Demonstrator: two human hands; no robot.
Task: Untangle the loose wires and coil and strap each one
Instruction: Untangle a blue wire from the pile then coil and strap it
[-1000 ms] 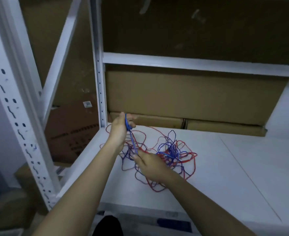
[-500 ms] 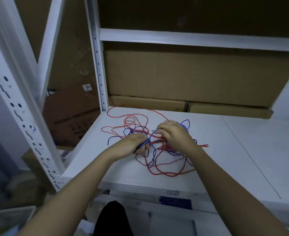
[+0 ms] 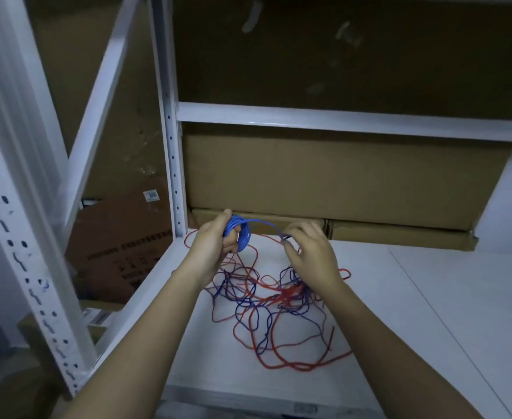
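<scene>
A tangle of red and blue wires (image 3: pixel 275 300) lies on the white shelf (image 3: pixel 399 328). My left hand (image 3: pixel 212 246) is raised above the shelf's back left corner and grips a small coil of blue wire (image 3: pixel 239 234) wound round its fingers. A short span of the blue wire runs from the coil to my right hand (image 3: pixel 309 252), which pinches it between fingertips above the tangle. More blue wire drops from my hands into the tangle.
White steel rack uprights (image 3: pixel 170 146) and a cross beam (image 3: pixel 339 122) frame the shelf. Flat cardboard boxes (image 3: pixel 339 182) stand along the back. More cardboard (image 3: pixel 121 252) sits to the left, below shelf level.
Both hands have lifted from the tangle. My left hand now holds a wound blue coil up, and my right hand has drawn the blue wire out to the right.
</scene>
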